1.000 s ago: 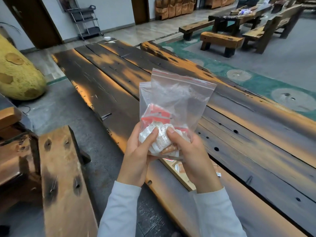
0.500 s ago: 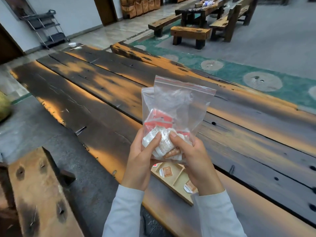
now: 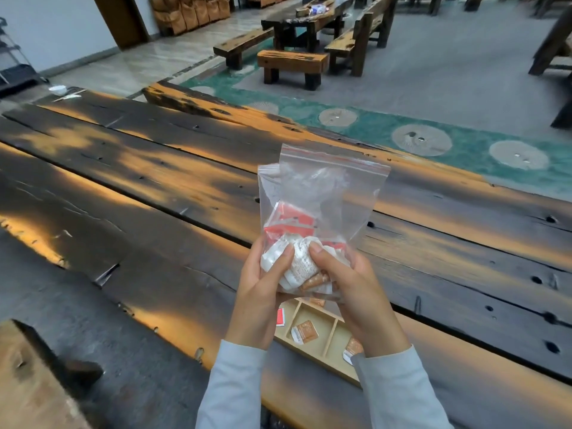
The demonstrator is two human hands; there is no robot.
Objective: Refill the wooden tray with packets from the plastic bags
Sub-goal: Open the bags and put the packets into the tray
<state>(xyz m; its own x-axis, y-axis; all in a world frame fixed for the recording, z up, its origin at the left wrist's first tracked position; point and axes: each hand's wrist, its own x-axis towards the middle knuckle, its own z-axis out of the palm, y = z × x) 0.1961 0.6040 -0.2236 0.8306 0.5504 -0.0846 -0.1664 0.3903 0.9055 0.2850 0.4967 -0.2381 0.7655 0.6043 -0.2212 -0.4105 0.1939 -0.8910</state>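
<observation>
The room has a grey floor, a green patterned border strip and dark wooden benches (image 3: pixel 292 65) at the far side. The table (image 3: pixel 139 181) consists of long, dark, weathered planks. Above its near edge, the left hand (image 3: pixel 263 292) and right hand (image 3: pixel 353 292) are both closed around the lower part of two clear plastic bags (image 3: pixel 322 196) containing packets (image 3: pixel 297 261). The wooden tray (image 3: pixel 322 335) lies directly below on the table, partly hidden by the hands; its compartments hold few packets.

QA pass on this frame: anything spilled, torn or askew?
Nothing stands out. Both hands, left and right, hold the bags upright over the tray; zips look shut, packets lie in compartments.
</observation>
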